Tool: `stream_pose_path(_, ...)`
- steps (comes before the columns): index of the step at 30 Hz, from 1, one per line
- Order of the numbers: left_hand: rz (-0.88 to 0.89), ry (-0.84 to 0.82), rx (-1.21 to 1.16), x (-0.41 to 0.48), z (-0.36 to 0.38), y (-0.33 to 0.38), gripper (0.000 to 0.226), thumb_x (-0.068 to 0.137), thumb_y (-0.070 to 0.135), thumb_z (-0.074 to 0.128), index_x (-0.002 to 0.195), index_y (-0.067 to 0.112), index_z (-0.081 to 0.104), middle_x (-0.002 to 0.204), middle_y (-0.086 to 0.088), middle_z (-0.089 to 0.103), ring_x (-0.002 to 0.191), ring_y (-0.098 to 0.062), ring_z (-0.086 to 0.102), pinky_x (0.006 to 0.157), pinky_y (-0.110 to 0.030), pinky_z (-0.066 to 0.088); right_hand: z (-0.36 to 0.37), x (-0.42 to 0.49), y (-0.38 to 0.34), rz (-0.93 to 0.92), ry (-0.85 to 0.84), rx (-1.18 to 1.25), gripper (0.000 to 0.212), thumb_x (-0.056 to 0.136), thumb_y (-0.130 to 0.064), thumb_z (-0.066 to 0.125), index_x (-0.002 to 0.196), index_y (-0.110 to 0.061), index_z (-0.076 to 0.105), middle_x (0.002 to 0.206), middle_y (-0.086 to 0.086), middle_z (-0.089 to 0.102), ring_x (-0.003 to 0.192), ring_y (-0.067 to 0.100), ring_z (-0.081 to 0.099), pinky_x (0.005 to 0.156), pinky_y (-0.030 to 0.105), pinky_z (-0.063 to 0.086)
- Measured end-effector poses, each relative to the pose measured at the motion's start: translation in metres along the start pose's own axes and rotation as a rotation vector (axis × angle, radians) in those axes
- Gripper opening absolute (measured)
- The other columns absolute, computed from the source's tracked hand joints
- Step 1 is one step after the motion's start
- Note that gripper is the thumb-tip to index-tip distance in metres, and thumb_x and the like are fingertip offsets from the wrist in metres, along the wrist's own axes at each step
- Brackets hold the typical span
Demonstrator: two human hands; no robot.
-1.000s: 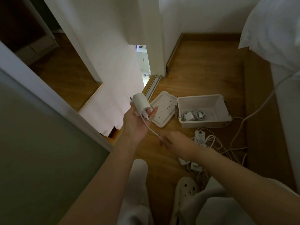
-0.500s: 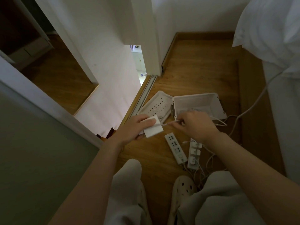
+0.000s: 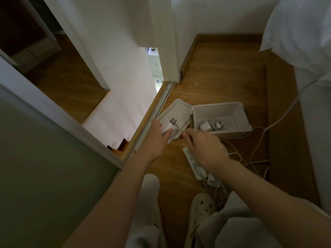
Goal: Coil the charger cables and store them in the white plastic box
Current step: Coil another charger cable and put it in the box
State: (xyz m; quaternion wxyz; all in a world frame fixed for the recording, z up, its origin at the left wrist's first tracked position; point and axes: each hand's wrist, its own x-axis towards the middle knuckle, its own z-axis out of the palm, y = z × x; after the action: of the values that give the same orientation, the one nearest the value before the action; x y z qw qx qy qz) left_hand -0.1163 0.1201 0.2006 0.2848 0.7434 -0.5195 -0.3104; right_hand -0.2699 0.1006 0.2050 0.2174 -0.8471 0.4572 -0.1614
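My left hand [image 3: 156,138] grips a white charger adapter [image 3: 168,126] with its prongs pointing up, held over the perforated lid [image 3: 180,111] of the white plastic box [image 3: 231,109]. My right hand [image 3: 204,149] pinches the thin white cable [image 3: 180,130] just where it leaves the adapter. The box stands open on the wooden floor. Inside it lies one coiled white charger [image 3: 212,124]. More loose white cables [image 3: 250,158] trail on the floor to the right of my right hand.
Two white power strips [image 3: 194,163] lie on the floor under my right wrist. A sliding door track [image 3: 157,106] runs left of the lid. White bedding [image 3: 304,33] hangs at the right. My shoe [image 3: 200,210] and knees fill the bottom.
Both hands lowered from mid-air toward the box lid. The adapter turned in my left hand, prongs now up, and my right hand slid along the cable close to the adapter.
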Motion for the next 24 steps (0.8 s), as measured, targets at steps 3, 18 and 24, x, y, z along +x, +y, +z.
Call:
stream_pose_path(3, -0.125, 0.106, -0.167, 0.004, 0.000, 0.005, 0.021, 0.099, 0.029, 0.043, 0.108, 0.017, 0.029, 0.103, 0.000, 0.044, 0.075, -0.005, 0.050, 0.053, -0.012, 0.041, 0.010, -0.006, -0.010, -0.029, -0.091, 0.055, 0.030, 0.102, -0.031, 0.025, 0.111, -0.017, 0.050, 0.073, -0.008, 0.050, 0.060, 0.008, 0.049, 0.053, 0.020, 0.038)
stream_pose_path(18, -0.303, 0.034, -1.586, 0.005, -0.011, 0.021, 0.037, 0.100, 0.031, 0.039, 0.127, 0.005, 0.039, 0.114, -0.021, 0.048, 0.076, -0.022, 0.058, 0.070, -0.042, 0.059, 0.036, -0.011, -0.009, -0.077, -0.277, 0.251, 0.023, 0.101, -0.025, 0.031, 0.106, -0.015, 0.051, 0.072, -0.004, 0.052, 0.064, 0.016, 0.053, 0.062, 0.033, 0.045)
stream_pose_path(24, -0.313, -0.070, -1.448, 0.002, -0.022, 0.019, 0.036, 0.098, 0.033, 0.042, 0.119, 0.005, 0.050, 0.095, -0.015, 0.055, 0.073, -0.019, 0.056, 0.045, -0.022, 0.052, 0.026, 0.006, 0.014, -0.070, -0.313, 0.319, 0.023, 0.100, -0.026, 0.039, 0.083, -0.025, 0.055, 0.067, -0.006, 0.051, 0.063, 0.012, 0.050, 0.060, 0.025, 0.040)
